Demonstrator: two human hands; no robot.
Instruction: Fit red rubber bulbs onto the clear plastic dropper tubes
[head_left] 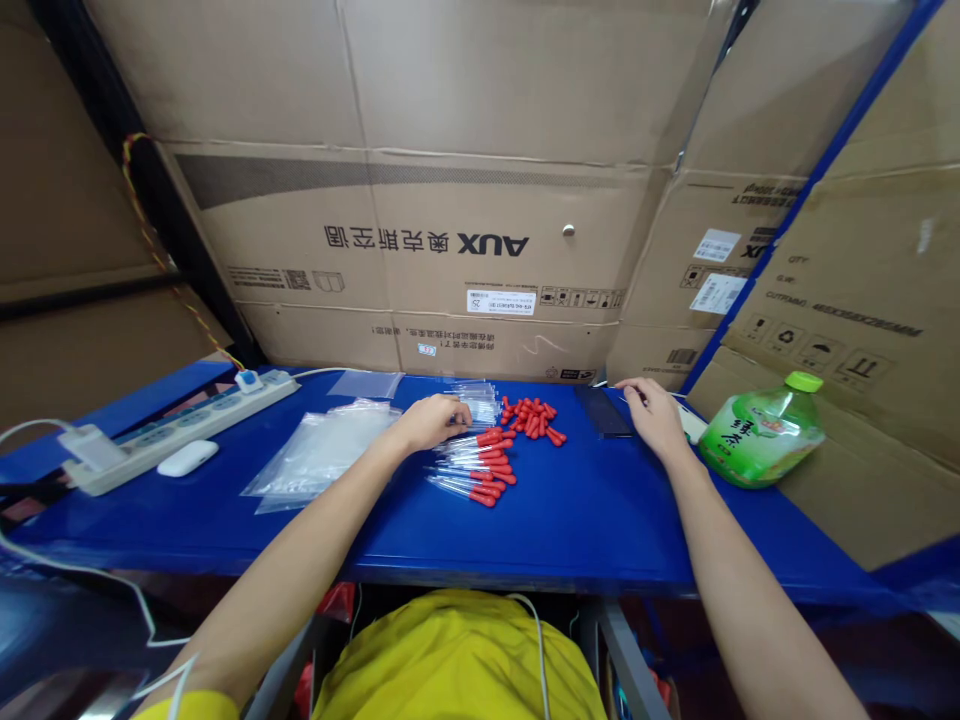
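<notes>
My left hand [433, 422] is closed, its fingers curled together beside a pile of thin clear tubes [480, 398]; what lies between the fingertips is hidden. Just below it, several droppers with red rubber bulbs [484, 472] lie in a fanned row, clear stems pointing left. Loose red rubber bulbs [534, 418] are heaped to the right of the tubes. My right hand [654, 415] rests on the table at the right, thumb and forefinger apart, with nothing visible in them. It is nearest to a flat dark object [602, 412] and a pale flat device partly behind it.
Clear plastic bags [322, 452] are stacked left of my left hand. Farther left are a white power strip [184, 425] and a white earphone case [187, 458]. A green drink bottle [761, 435] stands right of my right arm. Cardboard [450, 200] walls the blue table's back.
</notes>
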